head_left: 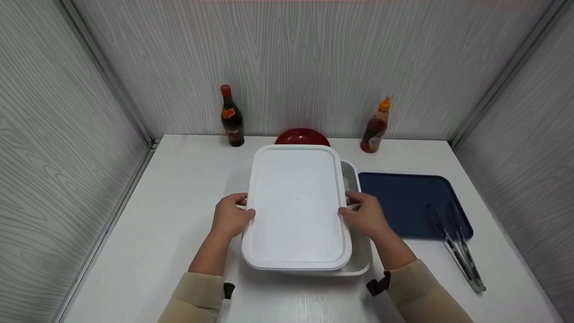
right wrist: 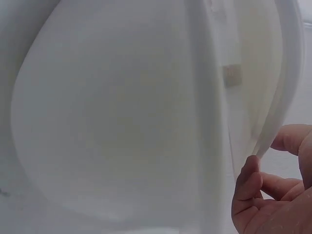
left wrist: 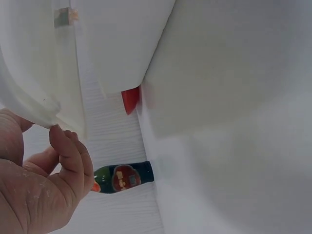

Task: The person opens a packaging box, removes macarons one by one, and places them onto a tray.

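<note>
A white rectangular lid [head_left: 296, 206] hangs just above a white tub [head_left: 358, 260], shifted a little to the left of it. My left hand [head_left: 231, 215] grips the lid's left edge and my right hand [head_left: 365, 213] grips its right edge. In the left wrist view my left hand's fingers [left wrist: 68, 156] curl under the lid's rim [left wrist: 34, 102]. The right wrist view shows my right hand's fingertips [right wrist: 248, 175] against the lid's rim [right wrist: 273, 117], with the tub's wall [right wrist: 112, 122] beside it. What lies inside the tub is hidden.
A dark sauce bottle [head_left: 232, 117] and an orange-capped sauce bottle [head_left: 375, 126] stand at the back wall, with a red bowl [head_left: 302, 136] between them. A blue tray [head_left: 410, 204] lies at right, and metal tongs [head_left: 455, 244] rest across its near corner.
</note>
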Demonstrator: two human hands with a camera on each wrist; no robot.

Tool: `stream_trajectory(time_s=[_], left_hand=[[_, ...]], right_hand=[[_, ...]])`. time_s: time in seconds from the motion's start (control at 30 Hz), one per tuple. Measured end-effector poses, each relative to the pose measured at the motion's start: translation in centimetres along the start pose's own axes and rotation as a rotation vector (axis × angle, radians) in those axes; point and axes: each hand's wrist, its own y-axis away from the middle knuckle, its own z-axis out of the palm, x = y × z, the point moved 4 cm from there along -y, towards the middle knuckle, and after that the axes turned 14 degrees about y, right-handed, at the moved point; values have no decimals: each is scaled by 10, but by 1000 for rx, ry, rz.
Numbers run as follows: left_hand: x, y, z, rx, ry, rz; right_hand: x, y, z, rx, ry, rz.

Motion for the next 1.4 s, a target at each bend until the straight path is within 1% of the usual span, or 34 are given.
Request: stream_trajectory(time_s=[0.13, 0.27, 0.37, 0.47, 0.6, 0.7, 0.8, 0.9, 1.0, 1.1, 1.2, 1.3, 1.4], left_hand=[[0, -2, -14, 11, -16, -4], [0, -2, -31, 31, -36, -12], [-1, -1, -44, 53, -40, -10], [-3, 0, -57, 69, -40, -11], [-6, 1, -73, 77, -65, -36], [-5, 1, -84, 80, -93, -46], [-4, 1, -95, 90, -122, -39], [-5, 0, -107, 97, -146, -38], [-10, -1, -117, 98, -169, -41], [-15, -3, -127, 103, -188, -54], [-24, -6, -135, 116, -197, -84], [-31, -9, -142, 129, -199, -115], [-37, -12, -148, 144, -213, -127]], right_hand=[[-11, 1, 9, 4, -18, -33], [-23, 2, 21, -28, -45, -38], [-31, 4, 31, -50, -84, -41], [-40, 5, 43, -49, -130, -47], [-51, 7, 58, -52, -174, -51], [-60, 9, 66, -88, -152, -72], [-68, 11, 74, -140, -135, -109], [-74, 12, 83, -187, -148, -136], [-79, 13, 90, -223, -163, -156], [-87, 14, 98, -238, -160, -179], [-97, 13, 108, -245, -174, -196], [-105, 13, 119, -273, -220, -179], [-111, 13, 129, -301, -248, -139]])
